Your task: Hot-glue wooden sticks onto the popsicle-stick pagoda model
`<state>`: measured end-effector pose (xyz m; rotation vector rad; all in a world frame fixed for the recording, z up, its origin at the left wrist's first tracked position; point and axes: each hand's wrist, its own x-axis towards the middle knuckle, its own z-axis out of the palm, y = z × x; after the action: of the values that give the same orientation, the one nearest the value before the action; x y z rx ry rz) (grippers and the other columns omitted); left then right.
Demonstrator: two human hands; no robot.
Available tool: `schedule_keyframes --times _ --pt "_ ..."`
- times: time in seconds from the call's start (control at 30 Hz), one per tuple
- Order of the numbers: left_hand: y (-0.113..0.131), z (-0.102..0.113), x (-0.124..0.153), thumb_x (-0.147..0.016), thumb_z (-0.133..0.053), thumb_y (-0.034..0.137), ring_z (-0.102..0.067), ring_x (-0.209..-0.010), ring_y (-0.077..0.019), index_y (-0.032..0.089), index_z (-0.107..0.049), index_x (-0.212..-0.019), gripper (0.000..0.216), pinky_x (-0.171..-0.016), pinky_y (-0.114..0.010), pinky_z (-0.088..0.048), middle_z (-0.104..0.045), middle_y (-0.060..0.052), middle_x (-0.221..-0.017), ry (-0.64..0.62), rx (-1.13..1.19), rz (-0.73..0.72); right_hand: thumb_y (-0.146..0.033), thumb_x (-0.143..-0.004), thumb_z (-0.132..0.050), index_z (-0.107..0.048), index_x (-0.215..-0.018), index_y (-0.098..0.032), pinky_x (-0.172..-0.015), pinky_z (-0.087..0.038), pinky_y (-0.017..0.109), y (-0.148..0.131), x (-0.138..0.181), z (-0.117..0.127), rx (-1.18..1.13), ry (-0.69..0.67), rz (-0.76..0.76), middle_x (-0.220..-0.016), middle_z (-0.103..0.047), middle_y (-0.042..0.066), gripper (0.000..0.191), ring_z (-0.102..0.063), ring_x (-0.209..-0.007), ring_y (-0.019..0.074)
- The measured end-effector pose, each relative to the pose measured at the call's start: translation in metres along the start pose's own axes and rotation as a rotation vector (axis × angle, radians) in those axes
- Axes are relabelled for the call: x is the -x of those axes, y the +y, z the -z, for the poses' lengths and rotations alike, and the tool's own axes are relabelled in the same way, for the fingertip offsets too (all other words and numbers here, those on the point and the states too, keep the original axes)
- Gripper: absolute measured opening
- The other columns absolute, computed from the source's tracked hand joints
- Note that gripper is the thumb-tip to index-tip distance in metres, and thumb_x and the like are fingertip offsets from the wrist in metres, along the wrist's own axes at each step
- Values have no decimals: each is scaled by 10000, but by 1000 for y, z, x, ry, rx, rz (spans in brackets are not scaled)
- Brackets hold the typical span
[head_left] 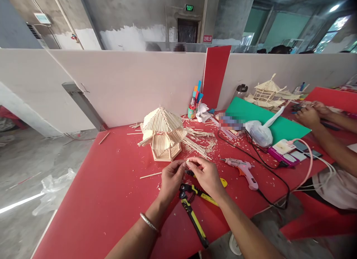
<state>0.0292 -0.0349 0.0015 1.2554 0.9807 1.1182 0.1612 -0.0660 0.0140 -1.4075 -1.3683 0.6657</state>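
Note:
My left hand [173,176] and my right hand [205,174] meet over the red table, fingertips pinched together around a tiny pale piece [187,161]. It is too small to name surely. Just beyond them stands a pavilion model [163,134] built of thin wooden sticks, with a pointed, layered roof and a many-sided base. Under my hands lie pliers [195,218] with black and yellow handles, spread apart. Another yellow-handled tool [223,182] is partly covered by my right hand. One loose stick [150,175] rests left of my fingers.
A pink glue gun [242,170] with a black cord lies to the right. Behind are loose sticks [196,146], wood scraps, a can of markers [192,111] and a green board [267,117]. At far right, a co-worker's hands [311,112] work near another stick model [267,91].

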Motion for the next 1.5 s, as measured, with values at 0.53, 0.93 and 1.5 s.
schedule_keyframes --times 0.53,0.93,1.5 --pt "14 5 4 -785 -608 279 -579 -581 -139 191 -763 -762 180 -559 -216 -427 -664 -15 -611 5 -465 -268 -293 -861 -590 -744 -822 -223 -640 -475 233 1 -3 1 -39 27 142 -820 -708 28 173 -639 -754 139" --pt "10 18 2 -708 -674 409 -371 -371 -59 136 -676 -675 275 -394 -195 -300 -503 44 -442 -172 -189 59 -313 -853 -618 -724 -791 -195 -701 -492 230 9 8 -4 -186 -32 112 -791 -693 18 170 -644 -758 130" --pt "1 23 8 -699 -724 456 -364 -383 -45 119 -700 -711 338 -408 -189 -294 -538 26 -465 -89 21 143 -444 -902 -566 -724 -908 -219 -786 -505 264 9 18 -17 -237 -39 26 -929 -695 38 275 -643 -892 157"
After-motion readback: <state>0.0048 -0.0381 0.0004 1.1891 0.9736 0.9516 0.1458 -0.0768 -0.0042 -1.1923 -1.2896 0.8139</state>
